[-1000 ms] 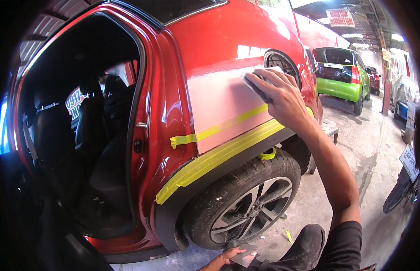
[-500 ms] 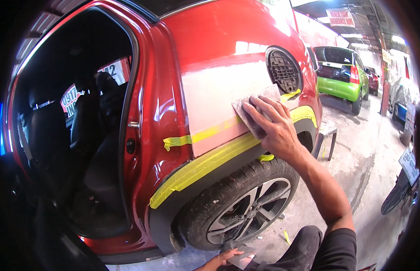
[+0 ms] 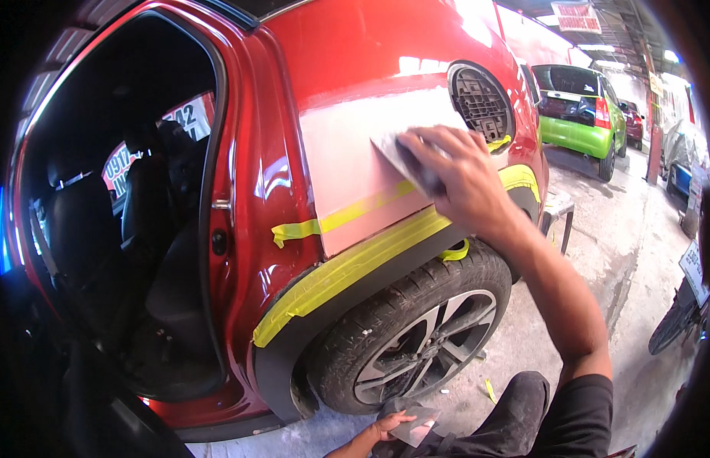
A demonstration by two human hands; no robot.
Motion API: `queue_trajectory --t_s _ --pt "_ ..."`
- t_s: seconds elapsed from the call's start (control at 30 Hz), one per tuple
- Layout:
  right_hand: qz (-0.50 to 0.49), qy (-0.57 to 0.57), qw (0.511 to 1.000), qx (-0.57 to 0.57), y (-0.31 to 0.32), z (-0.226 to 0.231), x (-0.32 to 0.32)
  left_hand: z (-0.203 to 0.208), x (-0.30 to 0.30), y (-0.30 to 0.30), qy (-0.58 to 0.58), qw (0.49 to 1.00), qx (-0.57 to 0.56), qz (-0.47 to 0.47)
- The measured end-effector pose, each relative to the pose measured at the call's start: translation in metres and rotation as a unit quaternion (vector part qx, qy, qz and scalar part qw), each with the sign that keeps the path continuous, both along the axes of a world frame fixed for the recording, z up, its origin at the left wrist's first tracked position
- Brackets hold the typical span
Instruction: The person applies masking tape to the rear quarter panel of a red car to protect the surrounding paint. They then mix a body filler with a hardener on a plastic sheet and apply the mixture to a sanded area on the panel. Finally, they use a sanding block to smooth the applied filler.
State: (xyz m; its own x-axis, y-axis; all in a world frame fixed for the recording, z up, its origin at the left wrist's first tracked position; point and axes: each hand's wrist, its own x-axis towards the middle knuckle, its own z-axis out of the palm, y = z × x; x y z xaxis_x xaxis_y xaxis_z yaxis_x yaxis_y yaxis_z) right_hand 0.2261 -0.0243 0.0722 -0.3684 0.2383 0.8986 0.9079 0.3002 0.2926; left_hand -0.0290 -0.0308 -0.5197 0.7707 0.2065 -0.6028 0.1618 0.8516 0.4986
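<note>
My right hand (image 3: 469, 179) grips a flat, greyish putty spreader (image 3: 399, 159) against the pale pink filler (image 3: 336, 164) on a red car's rear side panel. The hand is a little blurred, and its fingers lie over the spreader's back. Low in the view, my left hand (image 3: 387, 426) pinches a thin flat plate (image 3: 416, 432) with a pinkish smear on it. A strip of yellow masking tape (image 3: 362, 214) crosses the filler, its left end hanging loose. More yellow tape (image 3: 339, 275) follows the wheel arch.
The rear wheel (image 3: 431, 343) stands below the arch. Right of the filler is the round fuel filler recess (image 3: 481, 107). At left the rear door opening (image 3: 133, 229) shows dark seats. A small stool (image 3: 561, 217), a green car (image 3: 572, 130) and a motorcycle wheel (image 3: 672, 320) are to the right.
My right hand has swept the spreader a little up and left over the filler, and the spreader is now tilted more edge-on. My left hand still holds its plate low down.
</note>
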Motion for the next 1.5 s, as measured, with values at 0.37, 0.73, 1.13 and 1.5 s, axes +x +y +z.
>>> queue_trajectory --t_s 0.37,0.73,1.13,1.5 --pt "-0.053 0.004 0.998 0.028 -0.013 -0.068 0.036 -0.01 -0.005 0.004 0.022 0.999 0.043 -0.021" --pt "-0.016 0.007 0.999 0.032 0.012 0.035 0.004 -0.037 0.002 0.011 -0.034 0.999 -0.023 -0.024" --pt "-0.017 -0.042 0.999 -0.028 -0.018 -0.069 0.011 0.023 0.007 -0.002 0.044 0.996 0.075 -0.038" --pt "-0.02 0.194 0.978 -0.07 -0.128 -0.146 0.043 0.319 0.03 -0.006 -0.138 0.765 0.573 0.262"
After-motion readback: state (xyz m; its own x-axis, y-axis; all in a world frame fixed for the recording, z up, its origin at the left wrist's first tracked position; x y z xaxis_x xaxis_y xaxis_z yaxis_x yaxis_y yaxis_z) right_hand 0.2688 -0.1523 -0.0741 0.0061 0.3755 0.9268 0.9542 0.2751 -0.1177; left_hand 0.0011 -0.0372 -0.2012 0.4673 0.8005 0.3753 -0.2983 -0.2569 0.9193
